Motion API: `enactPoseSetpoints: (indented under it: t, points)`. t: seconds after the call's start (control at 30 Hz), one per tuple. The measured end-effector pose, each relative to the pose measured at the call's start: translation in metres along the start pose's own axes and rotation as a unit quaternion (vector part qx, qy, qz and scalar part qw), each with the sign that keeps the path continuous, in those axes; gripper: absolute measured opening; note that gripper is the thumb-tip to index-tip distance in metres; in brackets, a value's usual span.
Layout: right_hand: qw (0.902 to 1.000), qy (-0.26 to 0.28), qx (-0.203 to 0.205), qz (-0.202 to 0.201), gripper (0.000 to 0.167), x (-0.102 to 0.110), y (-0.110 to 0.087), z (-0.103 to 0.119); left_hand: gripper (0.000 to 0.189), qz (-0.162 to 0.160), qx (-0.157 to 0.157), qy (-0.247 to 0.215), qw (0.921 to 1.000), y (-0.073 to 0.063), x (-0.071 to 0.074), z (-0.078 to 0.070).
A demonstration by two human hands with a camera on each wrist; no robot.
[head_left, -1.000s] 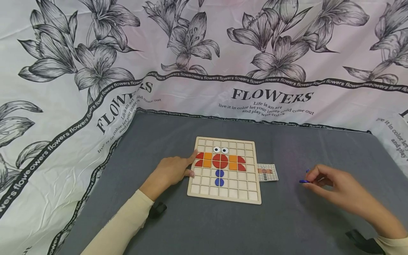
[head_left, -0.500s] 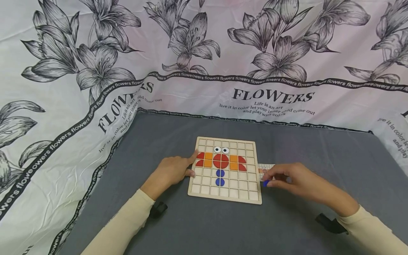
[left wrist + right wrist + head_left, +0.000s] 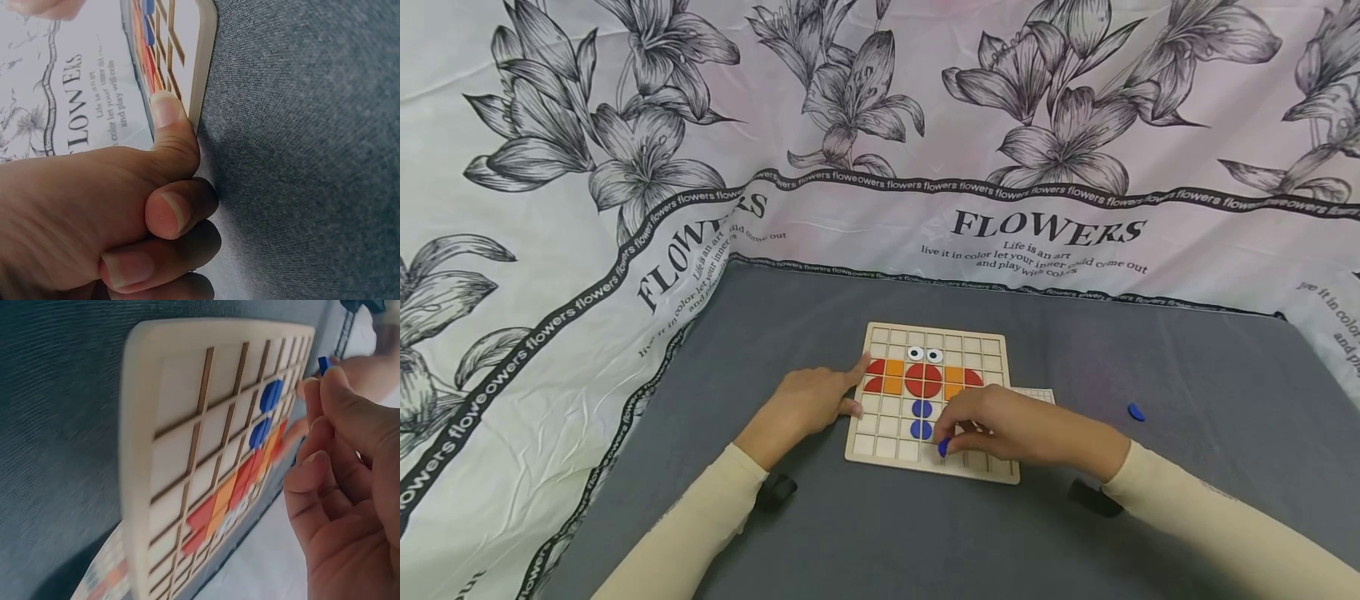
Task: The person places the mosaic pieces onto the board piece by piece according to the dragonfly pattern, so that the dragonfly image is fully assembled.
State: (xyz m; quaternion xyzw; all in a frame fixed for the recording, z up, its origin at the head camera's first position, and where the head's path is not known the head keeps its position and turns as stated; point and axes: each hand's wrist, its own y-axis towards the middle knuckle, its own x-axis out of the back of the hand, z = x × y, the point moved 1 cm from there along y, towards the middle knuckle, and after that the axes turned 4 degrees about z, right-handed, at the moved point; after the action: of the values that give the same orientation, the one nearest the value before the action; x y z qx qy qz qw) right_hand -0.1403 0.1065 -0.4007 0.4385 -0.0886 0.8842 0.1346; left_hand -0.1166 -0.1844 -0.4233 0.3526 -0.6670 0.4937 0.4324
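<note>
In the head view, a square wooden grid board (image 3: 880, 450) lies on the grey cloth, with red, orange, blue and white eye tiles set in its cells. My right hand (image 3: 1000, 421) is over its lower middle and pinches a small blue tile (image 3: 943, 447) between thumb and fingertips. The right wrist view shows this blue tile (image 3: 324, 365) tilted above the grid, its exact shape partly hidden. At the board's left edge, my left hand (image 3: 808, 404) touches the frame with extended index finger and thumb. Its other fingers are curled beside the board in the left wrist view.
A printed pattern card (image 3: 1033, 395) pokes out from behind the board's right side, partly covered by the right hand. Farther right lies a loose blue half-circle tile (image 3: 1136, 412). A white flower-print cloth (image 3: 850, 225) rises behind the grey surface (image 3: 775, 325).
My right hand has travelled left from the right of the card to over the board, carrying the blue tile. The loose blue tile on the cloth is uncovered. The left hand has stayed put.
</note>
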Motion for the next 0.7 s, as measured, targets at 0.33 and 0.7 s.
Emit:
enactPoseSetpoints:
  t: [0.33,0.7]
  points:
    - [0.9982,-0.044,0.022,0.034,0.01,-0.01,0.033,0.004,0.082,-0.008,-0.006,0.003,0.9999,0.0,0.0,0.001]
    - [0.9929,-0.101,0.033,0.053,0.01,-0.018,0.045,0.008,0.083,-0.001,-0.001,0.003,1.0,0.001,-0.002,0.001]
